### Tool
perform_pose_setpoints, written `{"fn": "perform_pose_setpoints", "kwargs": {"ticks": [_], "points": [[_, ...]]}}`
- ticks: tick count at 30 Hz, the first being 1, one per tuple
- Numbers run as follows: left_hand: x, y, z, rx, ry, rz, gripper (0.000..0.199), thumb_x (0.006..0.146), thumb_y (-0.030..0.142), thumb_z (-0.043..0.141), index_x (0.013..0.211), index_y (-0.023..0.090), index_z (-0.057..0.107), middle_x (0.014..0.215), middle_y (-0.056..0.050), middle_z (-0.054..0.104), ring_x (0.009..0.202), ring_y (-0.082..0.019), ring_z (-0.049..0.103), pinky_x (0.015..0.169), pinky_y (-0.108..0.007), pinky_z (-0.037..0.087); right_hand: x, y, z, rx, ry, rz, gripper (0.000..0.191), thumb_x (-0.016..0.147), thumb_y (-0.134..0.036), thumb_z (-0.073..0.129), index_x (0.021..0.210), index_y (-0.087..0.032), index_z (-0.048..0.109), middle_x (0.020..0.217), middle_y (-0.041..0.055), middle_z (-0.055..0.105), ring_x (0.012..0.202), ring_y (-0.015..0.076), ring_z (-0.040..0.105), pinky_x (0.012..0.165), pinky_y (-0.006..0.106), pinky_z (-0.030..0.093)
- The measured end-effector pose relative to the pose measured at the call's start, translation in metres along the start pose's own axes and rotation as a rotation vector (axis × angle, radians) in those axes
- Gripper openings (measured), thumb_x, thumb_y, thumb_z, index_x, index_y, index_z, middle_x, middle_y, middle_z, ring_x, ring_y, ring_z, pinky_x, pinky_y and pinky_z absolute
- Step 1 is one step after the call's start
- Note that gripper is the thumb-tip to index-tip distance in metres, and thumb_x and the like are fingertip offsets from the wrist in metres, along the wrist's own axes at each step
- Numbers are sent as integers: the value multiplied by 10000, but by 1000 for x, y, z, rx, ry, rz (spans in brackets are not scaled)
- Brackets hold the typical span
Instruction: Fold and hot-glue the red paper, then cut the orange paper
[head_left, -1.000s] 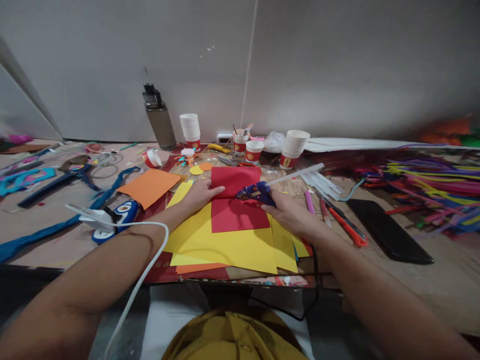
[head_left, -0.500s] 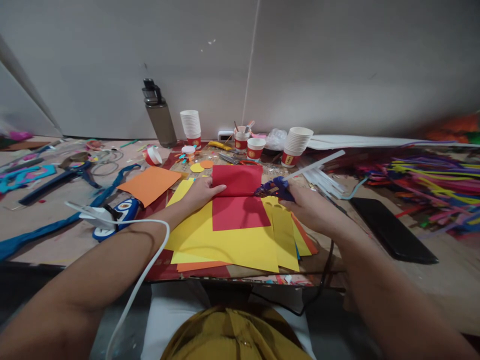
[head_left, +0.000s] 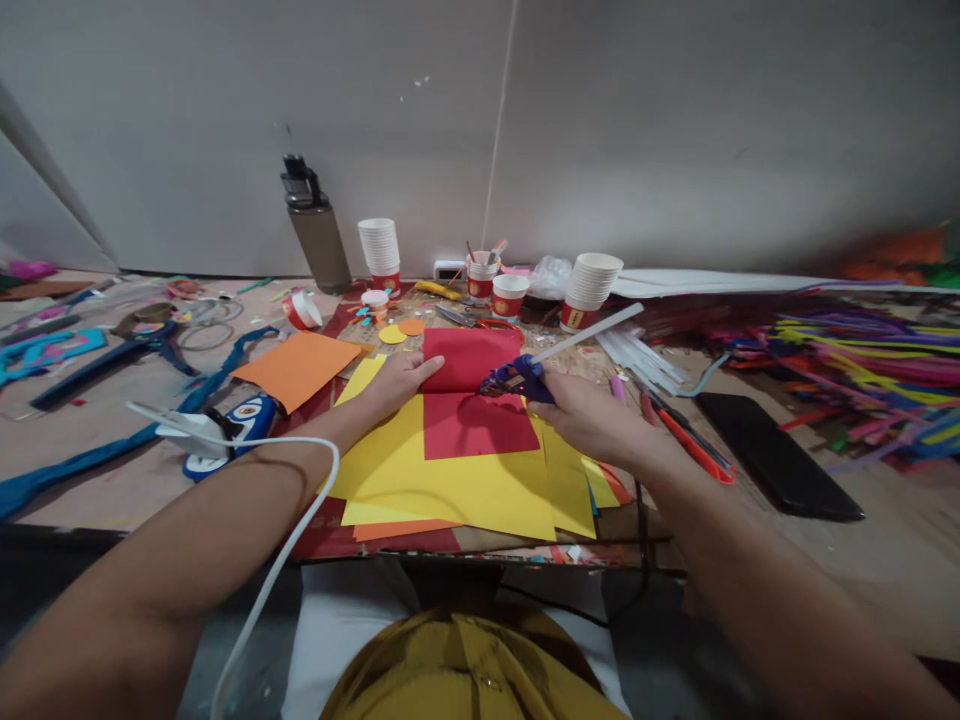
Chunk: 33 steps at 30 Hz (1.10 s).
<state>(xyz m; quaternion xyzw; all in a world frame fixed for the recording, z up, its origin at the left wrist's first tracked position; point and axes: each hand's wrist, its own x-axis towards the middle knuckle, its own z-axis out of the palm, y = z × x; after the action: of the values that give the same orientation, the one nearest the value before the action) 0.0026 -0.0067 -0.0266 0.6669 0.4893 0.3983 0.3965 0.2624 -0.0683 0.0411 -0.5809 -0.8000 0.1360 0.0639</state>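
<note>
My left hand pinches the left edge of a sheet of red paper, thumb on top. The sheet's upper part is raised along a crease, and its lower part lies flat on a stack of yellow paper. My right hand is closed round a blue hot glue gun, with a long whitish glue stick coming out of its back. The gun's nozzle points left, close to the crease, around the middle of the red sheet; whether it touches the paper I cannot tell.
An orange sheet and a blue-and-white power strip with a white plug lie left. Stacked paper cups and a bottle stand behind. To the right are glue sticks, a black phone and colourful pipe cleaners.
My right hand has moved the glue gun leftward along the crease, from the red paper's right edge towards its middle. My left hand keeps its hold on the paper.
</note>
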Motion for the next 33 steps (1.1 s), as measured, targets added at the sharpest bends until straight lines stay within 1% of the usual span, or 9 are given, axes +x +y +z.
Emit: {"fn": "perform_pose_setpoints", "kwargs": {"ticks": [3,7,11,14,19,24,27,30,33], "points": [[1,1,-3,-16,-69,-24,411,801,536,574,658,165,677,685,-43,691,684,-214,613,664,-320,478,4,-10,3,19,-19,-11,223,892,-297,529,1066,-163,564,1027,155,686,886,281,637,676,315,419],[1,1,-5,-110,-103,-33,415,797,533,575,677,149,678,744,-61,708,691,-202,609,675,-314,473,11,-18,11,72,-5,-45,256,901,-317,520,1113,-173,538,1058,157,685,927,297,638,693,327,428],[1,3,-5,-196,-139,-67,417,787,530,585,721,131,684,775,-71,715,706,-199,619,691,-312,483,18,-26,18,61,-9,-67,285,917,-345,498,1140,-170,527,1053,156,694,907,293,650,673,318,424],[0,6,-5,-201,-144,-83,436,784,545,579,745,123,684,794,-72,719,749,-210,632,726,-322,496,22,-32,21,50,1,-90,274,911,-318,509,1146,-177,528,1066,144,699,925,278,657,687,302,424],[1,9,-9,-153,-129,-29,428,796,531,573,800,125,708,890,-88,741,868,-229,651,823,-330,495,27,-39,27,19,33,-113,286,912,-290,521,1166,-159,516,1084,152,696,968,271,658,728,295,428],[1,10,-9,-145,-107,-1,390,830,469,544,821,122,722,918,-99,745,909,-238,650,872,-337,486,22,-36,27,-14,39,-123,285,909,-262,513,1169,-148,517,1078,152,694,945,284,660,735,324,443],[0,11,-10,-139,-126,-1,388,832,459,547,803,115,723,905,-104,745,903,-249,648,884,-354,487,15,-31,24,-42,52,-109,278,909,-255,504,1163,-148,529,1075,149,690,944,285,656,739,331,452],[1,12,-11,-143,-144,-18,404,852,455,525,830,103,723,886,-106,744,896,-253,649,882,-370,489,11,-26,23,-50,70,-100,275,912,-244,500,1170,-153,529,1097,143,683,962,273,649,757,324,456],[1,12,-12,-118,-145,-19,400,861,441,521,857,97,726,899,-105,744,921,-248,644,891,-361,484,12,-26,28,-35,95,-143,276,914,-231,506,1180,-160,529,1112,132,680,994,249,642,801,306,451]]}}
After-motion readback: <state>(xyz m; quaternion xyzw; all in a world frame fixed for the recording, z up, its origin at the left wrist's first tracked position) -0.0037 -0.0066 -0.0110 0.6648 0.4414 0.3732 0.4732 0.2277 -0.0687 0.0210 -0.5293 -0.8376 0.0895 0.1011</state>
